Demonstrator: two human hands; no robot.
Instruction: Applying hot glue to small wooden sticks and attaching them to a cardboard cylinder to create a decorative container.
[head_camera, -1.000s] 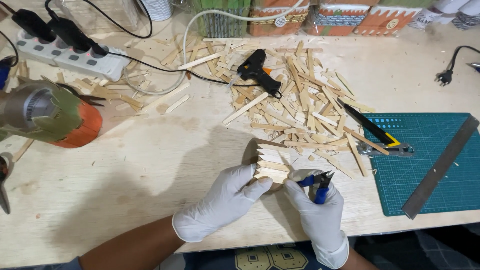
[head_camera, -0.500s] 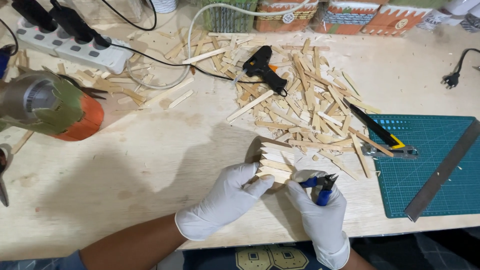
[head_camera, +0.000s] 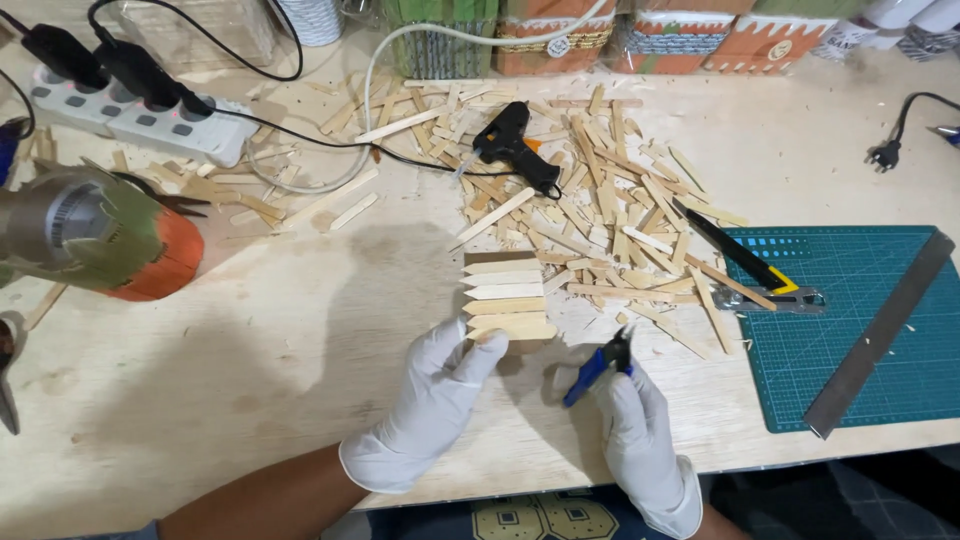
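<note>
The left hand (head_camera: 432, 400) pinches a row of pointed wooden sticks (head_camera: 507, 298) in its fingers; the right hand (head_camera: 635, 425) grips small blue pliers (head_camera: 598, 364).

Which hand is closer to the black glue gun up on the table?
Left hand, slightly: it is below the glue gun, nearly straight under it. The right hand is lower and off to the right.

Both hands wear white gloves: the left hand (head_camera: 430, 405) and the right hand (head_camera: 640, 430). The little cutters (head_camera: 598, 365) have blue handles and dark tips. The row of pointed sticks (head_camera: 505, 297) is pale, creamy wood. The worktop (head_camera: 250, 350) is light tan wood. The cutting mat (head_camera: 860, 330) is dark green with thin pale grid lines. The glue gun (head_camera: 515, 145) is black with a bit of orange. The knife (head_camera: 740, 258) is black and yellow. The power strip (head_camera: 140, 120) is white with black plugs.
</note>
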